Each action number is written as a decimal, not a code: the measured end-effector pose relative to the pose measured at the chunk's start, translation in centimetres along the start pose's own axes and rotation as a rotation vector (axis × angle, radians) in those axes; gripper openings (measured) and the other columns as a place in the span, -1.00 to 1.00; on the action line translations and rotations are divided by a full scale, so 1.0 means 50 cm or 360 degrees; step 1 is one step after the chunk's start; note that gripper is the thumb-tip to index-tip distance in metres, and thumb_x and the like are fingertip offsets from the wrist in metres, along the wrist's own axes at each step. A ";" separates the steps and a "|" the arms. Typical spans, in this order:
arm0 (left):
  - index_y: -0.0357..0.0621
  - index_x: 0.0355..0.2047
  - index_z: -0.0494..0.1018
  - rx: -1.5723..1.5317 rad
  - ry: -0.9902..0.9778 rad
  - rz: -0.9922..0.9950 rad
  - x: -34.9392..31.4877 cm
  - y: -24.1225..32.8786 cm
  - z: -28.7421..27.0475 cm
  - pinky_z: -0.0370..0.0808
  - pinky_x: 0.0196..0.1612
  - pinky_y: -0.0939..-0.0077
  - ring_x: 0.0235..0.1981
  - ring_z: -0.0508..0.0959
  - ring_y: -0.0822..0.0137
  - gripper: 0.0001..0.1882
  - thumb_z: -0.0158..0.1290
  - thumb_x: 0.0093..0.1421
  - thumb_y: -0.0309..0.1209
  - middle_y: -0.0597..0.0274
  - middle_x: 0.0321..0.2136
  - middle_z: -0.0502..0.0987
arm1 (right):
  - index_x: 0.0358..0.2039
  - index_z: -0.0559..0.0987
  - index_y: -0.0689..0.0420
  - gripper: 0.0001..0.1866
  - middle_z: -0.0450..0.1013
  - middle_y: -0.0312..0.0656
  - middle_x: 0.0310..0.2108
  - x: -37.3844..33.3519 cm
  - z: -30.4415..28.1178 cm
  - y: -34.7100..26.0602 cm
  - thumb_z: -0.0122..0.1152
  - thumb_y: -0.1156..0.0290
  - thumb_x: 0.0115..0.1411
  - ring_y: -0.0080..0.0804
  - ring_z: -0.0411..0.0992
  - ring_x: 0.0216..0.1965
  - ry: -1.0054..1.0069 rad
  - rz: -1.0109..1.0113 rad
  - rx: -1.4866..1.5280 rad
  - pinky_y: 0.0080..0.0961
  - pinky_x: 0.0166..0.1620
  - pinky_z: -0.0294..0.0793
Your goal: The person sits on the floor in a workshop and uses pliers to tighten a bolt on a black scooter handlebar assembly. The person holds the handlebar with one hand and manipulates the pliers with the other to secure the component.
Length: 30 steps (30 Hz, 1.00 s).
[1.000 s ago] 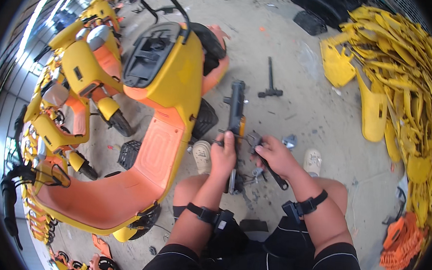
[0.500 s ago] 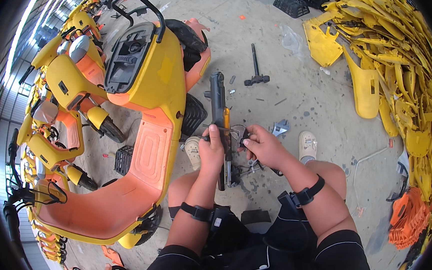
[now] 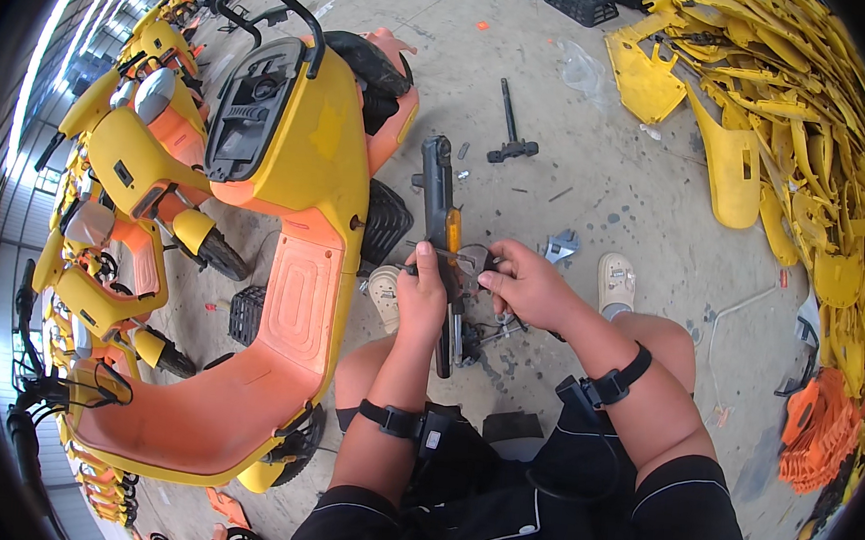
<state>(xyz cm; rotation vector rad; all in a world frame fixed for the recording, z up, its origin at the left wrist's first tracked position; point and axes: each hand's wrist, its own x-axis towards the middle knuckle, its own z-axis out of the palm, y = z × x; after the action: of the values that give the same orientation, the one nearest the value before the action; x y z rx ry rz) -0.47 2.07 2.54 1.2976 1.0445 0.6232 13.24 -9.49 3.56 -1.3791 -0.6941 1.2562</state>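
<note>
Between my knees stands or leans a black fork leg (image 3: 436, 185) with an orange reflector strip (image 3: 453, 229) and silver rods at its lower end. My left hand (image 3: 422, 294) is closed beside it, thumb up, on a thin metal rod (image 3: 449, 254) that crosses the leg; its fingers are partly hidden. On the other side, my right hand (image 3: 522, 281) pinches a small dark part (image 3: 490, 262) close to the leg. Below the hands, small metal pieces and cables (image 3: 496, 330) lie on the floor, partly covered.
A yellow and orange scooter body (image 3: 301, 211) stands close on my left, with more scooters (image 3: 139, 164) behind. Ahead lie a T-shaped metal part (image 3: 511, 125) and an adjustable wrench (image 3: 561, 246). Yellow panels (image 3: 794, 125) are heaped at right, above stacked orange pieces (image 3: 822, 433).
Both hands and the fork leg sit slightly higher and a little left in view. My right hand stays pinched close to the leg; my left hand keeps its grip.
</note>
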 end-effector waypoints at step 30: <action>-0.23 -0.46 0.43 -0.0037 -0.0072 -0.0092 -0.001 0.003 0.008 0.38 -0.54 0.56 -0.64 0.46 0.45 -0.35 -0.25 0.44 0.12 0.24 -0.64 0.48 | 0.05 0.38 0.35 -0.58 0.51 -0.22 -0.39 0.004 0.000 -0.023 0.27 0.42 0.27 -0.61 0.39 -0.56 0.0017 0.0054 -0.0091 -0.62 -0.48 0.38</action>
<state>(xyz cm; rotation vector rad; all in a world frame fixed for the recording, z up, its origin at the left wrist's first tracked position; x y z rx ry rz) -0.12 1.88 2.66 1.2517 1.0316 0.5583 13.54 -9.04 4.59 -1.4489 -0.7068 1.2632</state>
